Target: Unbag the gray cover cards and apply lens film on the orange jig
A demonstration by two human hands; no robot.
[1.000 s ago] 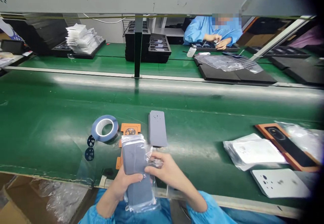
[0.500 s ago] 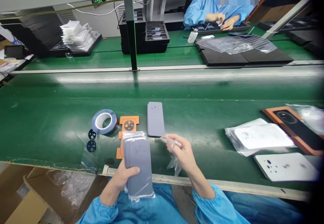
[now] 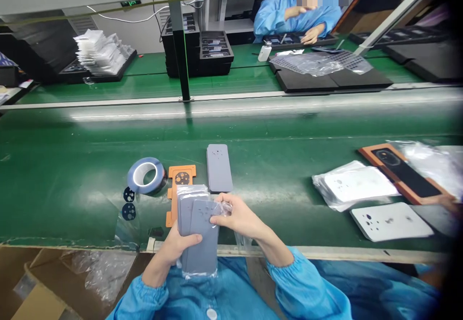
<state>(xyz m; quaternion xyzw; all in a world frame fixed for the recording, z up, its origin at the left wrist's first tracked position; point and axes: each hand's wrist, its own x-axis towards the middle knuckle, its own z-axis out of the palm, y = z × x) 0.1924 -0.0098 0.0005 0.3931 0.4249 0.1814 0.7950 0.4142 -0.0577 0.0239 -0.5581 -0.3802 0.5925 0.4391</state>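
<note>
My left hand [image 3: 172,248] is closed around a stack of grey phone back covers [image 3: 184,214] in clear plastic, above the bench's front edge. On top, one grey phone back cover [image 3: 203,226] sits askew, tilted to the right. The thumb and fingers of my right hand [image 3: 244,220] pinch its upper right corner. Crumpled clear plastic film [image 3: 243,242] is also in that hand and hangs below it. Just beyond lies another pile of grey phone back covers [image 3: 219,168]. An orange jig [image 3: 174,204] with a round black camera piece is partly hidden behind the held stack.
A roll of blue tape [image 3: 136,175] lies left, beside black discs [image 3: 129,211] on clear film. White covers [image 3: 361,185] and an orange frame [image 3: 401,168] lie right, with a blurred hand [image 3: 446,203] at the edge. Across the bench, a co-worker [image 3: 275,14] sits behind black trays [image 3: 325,81].
My right hand has moved left from beside the stack to its top cover and pinches it. That cover now sits tilted. The view has shifted slightly; a hand appears at the right edge.
</note>
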